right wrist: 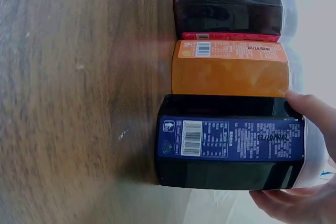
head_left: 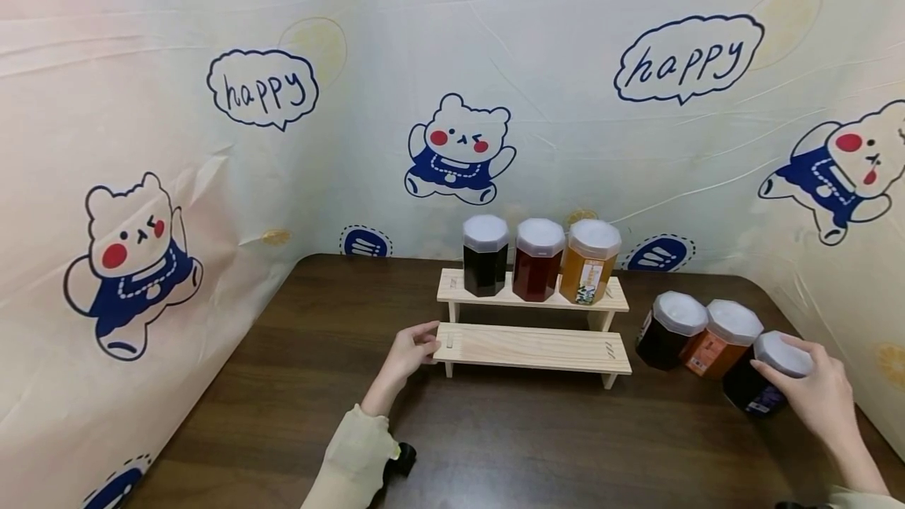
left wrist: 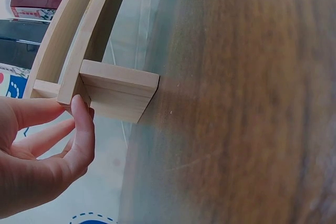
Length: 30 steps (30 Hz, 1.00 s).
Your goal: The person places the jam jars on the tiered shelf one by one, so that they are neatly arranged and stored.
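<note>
My left hand (head_left: 410, 352) pinches the left end of the front, lower step of a pale wooden two-step rack (head_left: 530, 346); in the left wrist view thumb and fingers hold the board's corner (left wrist: 68, 95). My right hand (head_left: 823, 387) grips a dark jar with a blue label (right wrist: 231, 140) around its white lid (head_left: 781, 353). That jar stands at the right end of a row, beside an orange jar (head_left: 721, 340) and another dark jar (head_left: 668, 332). On the rack's back step stand a black jar (head_left: 485, 258), a dark red jar (head_left: 537, 261) and an amber jar (head_left: 589, 264).
The dark brown wooden table (head_left: 530, 446) carries everything. A light curtain (head_left: 368, 85) printed with bears and "happy" bubbles hangs behind and along both sides. A black strap piece (head_left: 404, 459) shows at the left sleeve (head_left: 357, 446).
</note>
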{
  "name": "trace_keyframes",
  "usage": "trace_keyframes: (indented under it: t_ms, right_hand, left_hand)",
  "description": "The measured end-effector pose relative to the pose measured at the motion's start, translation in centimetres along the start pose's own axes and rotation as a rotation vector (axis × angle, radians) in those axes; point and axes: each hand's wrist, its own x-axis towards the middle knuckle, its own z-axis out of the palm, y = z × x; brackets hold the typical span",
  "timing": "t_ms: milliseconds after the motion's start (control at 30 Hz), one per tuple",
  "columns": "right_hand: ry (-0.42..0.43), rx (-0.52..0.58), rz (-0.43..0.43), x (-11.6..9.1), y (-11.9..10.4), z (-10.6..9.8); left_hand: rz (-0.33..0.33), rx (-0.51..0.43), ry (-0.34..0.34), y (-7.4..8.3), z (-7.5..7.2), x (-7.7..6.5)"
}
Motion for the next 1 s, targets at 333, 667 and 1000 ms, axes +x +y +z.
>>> trace_keyframes:
  t_ms: [333,667,1000]
  right_hand:
    - [0.109,-0.019,0.086,-0.7,0.0,0.8]
    - [0.060,-0.032,0.099,-1.7,-2.7,0.1]
    - [0.046,0.014,0.054,-2.2,-5.6,0.0]
  left_hand:
    - [-0.004,0.000,-0.001,-0.1,0.1,-0.1]
    - [0.006,0.003,-0.027,2.4,-0.1,-1.7]
    - [0.009,-0.002,-0.020,1.8,-0.1,-1.1]
